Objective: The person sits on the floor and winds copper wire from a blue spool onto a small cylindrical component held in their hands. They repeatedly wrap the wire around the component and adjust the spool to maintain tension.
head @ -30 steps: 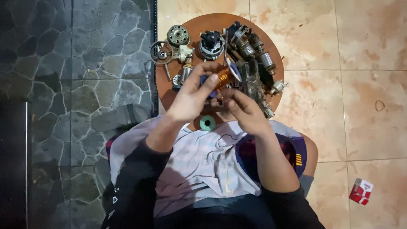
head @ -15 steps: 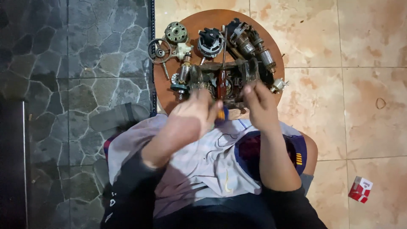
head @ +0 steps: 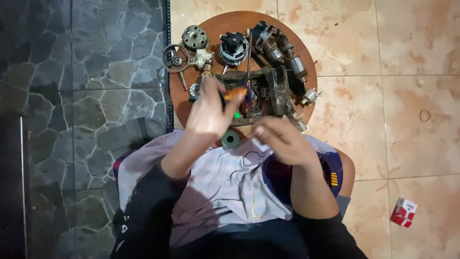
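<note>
The left hand (head: 209,109) is raised over the near edge of a small round wooden table (head: 292,43), seen from its back with the fingers curled inward. They close around an orange-handled tool (head: 235,93), probably a screwdriver, whose handle end pokes out past the fingertips; its shaft is hidden. The right hand (head: 282,139) hangs lower and closer to the body, just off the table's near rim, its fingers loosely bent. Motion blur makes it impossible to tell whether it pinches anything.

Between and just below the two hands, a small green ring-shaped part (head: 230,139) sits at the table's edge, touching neither hand. Beyond the left hand lies a dark, grimy motor housing (head: 275,88). Farther back rest a wound armature (head: 287,55), a round black-topped part (head: 233,48), a grey gear-like disc (head: 194,37) and a spoked metal ring (head: 175,58). A red-and-white pack (head: 403,212) lies on the tiled floor, well apart to the right.
</note>
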